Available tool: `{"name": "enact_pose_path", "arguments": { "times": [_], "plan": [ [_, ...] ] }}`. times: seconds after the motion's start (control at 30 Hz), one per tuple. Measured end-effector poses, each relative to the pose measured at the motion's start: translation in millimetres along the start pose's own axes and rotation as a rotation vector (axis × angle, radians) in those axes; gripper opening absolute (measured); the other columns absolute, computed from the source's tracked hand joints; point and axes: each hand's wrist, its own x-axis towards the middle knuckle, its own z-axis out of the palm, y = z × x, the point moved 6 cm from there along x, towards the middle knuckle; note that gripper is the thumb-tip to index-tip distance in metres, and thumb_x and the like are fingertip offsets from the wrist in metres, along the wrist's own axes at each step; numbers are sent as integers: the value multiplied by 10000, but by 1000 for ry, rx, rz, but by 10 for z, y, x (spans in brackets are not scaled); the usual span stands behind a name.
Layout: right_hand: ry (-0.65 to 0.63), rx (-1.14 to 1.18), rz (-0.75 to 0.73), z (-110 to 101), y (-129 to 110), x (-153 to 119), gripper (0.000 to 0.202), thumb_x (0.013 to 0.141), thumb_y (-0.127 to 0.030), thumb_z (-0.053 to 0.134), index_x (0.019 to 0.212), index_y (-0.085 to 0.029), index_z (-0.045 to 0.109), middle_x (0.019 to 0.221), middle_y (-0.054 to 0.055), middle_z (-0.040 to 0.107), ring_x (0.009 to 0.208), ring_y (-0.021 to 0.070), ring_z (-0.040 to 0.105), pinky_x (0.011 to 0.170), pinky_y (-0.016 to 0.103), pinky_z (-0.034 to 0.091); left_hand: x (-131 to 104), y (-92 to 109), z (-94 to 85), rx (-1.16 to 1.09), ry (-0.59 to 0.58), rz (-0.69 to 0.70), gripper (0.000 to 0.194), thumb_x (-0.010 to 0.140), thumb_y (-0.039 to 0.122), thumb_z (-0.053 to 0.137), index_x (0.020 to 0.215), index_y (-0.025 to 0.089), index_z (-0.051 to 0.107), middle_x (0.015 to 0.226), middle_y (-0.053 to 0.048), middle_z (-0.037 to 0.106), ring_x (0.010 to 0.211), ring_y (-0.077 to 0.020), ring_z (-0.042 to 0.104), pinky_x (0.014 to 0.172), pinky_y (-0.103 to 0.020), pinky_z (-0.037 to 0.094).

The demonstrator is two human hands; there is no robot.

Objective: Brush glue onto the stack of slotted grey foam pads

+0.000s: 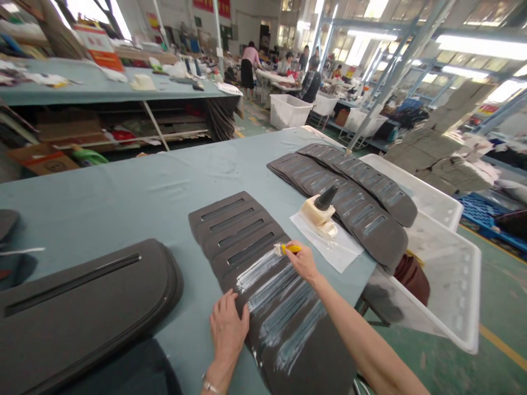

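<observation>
our right hand (pixel 303 263) is clamped on a yellow brush (pixel 291 248); our left hand (pixel 229 325), fingers slightly apart, rests on the left edge of the overlapping dark panels (pixel 325 359), lower centre of the frame. four strips there carry white smears (pixel 269 292) — the four slots (pixel 250 248) above look bare, so we judge this set about half coated. the panel stacks (pixel 376 241) at right show pale streaks too.

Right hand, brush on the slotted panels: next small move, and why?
Probably stroke the brush along the next slot beyond the white streaks: that slot looks bare, the right hand holds the brush near its right end, and the left hand rests at the edge of the panels.
</observation>
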Motion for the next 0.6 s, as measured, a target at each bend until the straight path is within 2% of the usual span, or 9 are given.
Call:
{"name": "enact_pose_path", "arguments": {
  "times": [0.1,0.17,0.2,0.33,0.4,0.5,0.6],
  "plan": [
    [41,10,46,-23,-23,-54,134,773,-267,521,783,-222,647,692,-2,618,635,156,536,644,247,397,13,-41,-7,-56,-13,-32,262,828,263,486,1073,179,522,1208,-105,552,1086,-277,486,845,-422,429],
    [104,33,79,1,-147,-161,140,783,-269,512,790,-215,641,684,-2,606,616,152,520,632,249,392,2,-72,-22,-135,-12,-60,286,827,261,491,1102,186,511,1190,-97,554,1078,-264,492,863,-426,432],
    [94,66,71,57,-254,-234,139,789,-270,512,797,-213,639,692,-2,606,618,151,520,632,248,395,-15,-84,-32,-175,-4,-73,294,833,264,488,1117,188,505,1180,-95,553,1079,-259,494,872,-426,431],
    [-145,245,-30,435,-796,-612,128,812,-260,523,826,-213,641,755,7,633,680,156,564,667,248,425,-145,-47,-52,-247,32,-45,246,878,226,415,1092,192,531,1158,-92,556,1092,-239,501,899,-409,412],
    [-221,296,-75,560,-983,-756,134,827,-251,515,837,-212,643,798,19,645,735,164,585,701,250,435,-211,-20,-42,-246,42,-22,265,892,178,362,1083,192,546,1165,-91,562,1093,-226,504,904,-396,404],
    [-174,287,-41,590,-1024,-816,132,834,-238,508,832,-206,636,800,26,640,737,164,582,700,251,434,-257,-27,-23,-196,49,-20,310,900,144,332,1128,185,539,1204,-89,557,1112,-214,495,924,-392,394],
    [-124,264,0,610,-1007,-857,129,834,-225,502,841,-201,629,794,24,636,721,158,576,696,249,433,-248,-17,17,-103,-5,44,318,893,133,362,1144,188,548,1207,-80,572,1127,-214,493,931,-386,392]
  ]
}}
